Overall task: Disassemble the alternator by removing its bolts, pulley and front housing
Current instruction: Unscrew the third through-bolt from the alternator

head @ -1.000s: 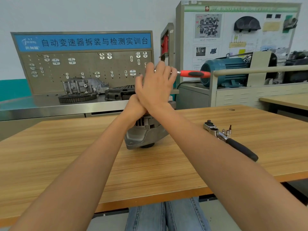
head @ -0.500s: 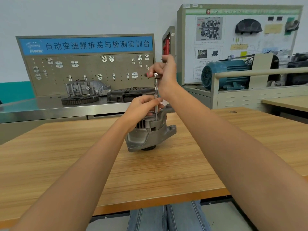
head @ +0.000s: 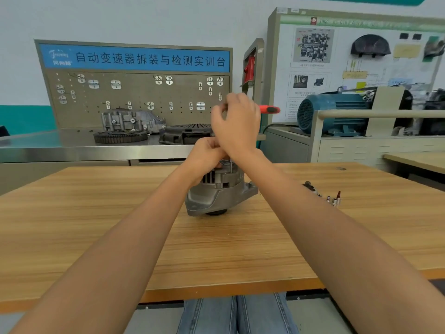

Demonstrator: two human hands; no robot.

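alternator [head: 220,191] on tabletop [head: 120,225] below left hand [head: 204,156], fingers curled atop; right hand [head: 237,124] fingers curled round ratchet [head: 269,109], shaft vertical, handle pointing right.

The right hand [head: 237,126] is motion-blurred and hides most of the red-handled tool [head: 269,109]. The left hand [head: 206,156] covers the alternator [head: 218,191] top. The right forearm partly hides small sockets [head: 333,200], too small to identify.
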